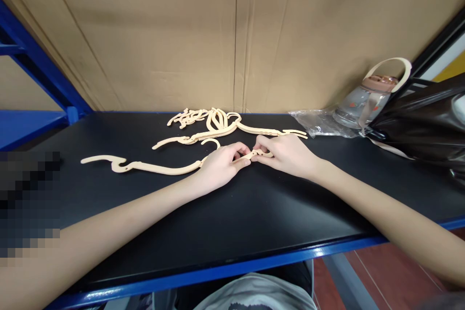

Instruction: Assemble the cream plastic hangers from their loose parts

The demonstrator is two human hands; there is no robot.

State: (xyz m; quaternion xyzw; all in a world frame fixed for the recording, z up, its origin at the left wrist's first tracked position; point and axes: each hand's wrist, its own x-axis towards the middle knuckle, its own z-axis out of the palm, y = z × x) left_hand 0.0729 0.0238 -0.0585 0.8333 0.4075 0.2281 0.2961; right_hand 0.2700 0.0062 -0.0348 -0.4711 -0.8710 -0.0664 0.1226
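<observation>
A beige plastic folding hanger point(165, 169) lies across the black table, its left arm stretched out and its hook point(211, 142) pointing up behind my left hand. My left hand point(223, 162) is closed on the hanger's right arm, pinching it near the end. Close beside it, my right hand point(285, 152) pinches a small beige end piece point(255, 153) with dark holes, which meets the arm between my fingertips. Whether the two are joined I cannot tell. Just behind my hands rests a second beige hanger point(218, 132), unfolded, with its hook toward the back.
A pile of loose beige hanger parts point(191, 117) lies at the back. To the right are a clear plastic bag point(319, 123), a water bottle point(361, 101) with a handle, and a black bag point(428, 121). Cardboard point(163, 34) stands behind the table point(236, 223); a blue frame is at left.
</observation>
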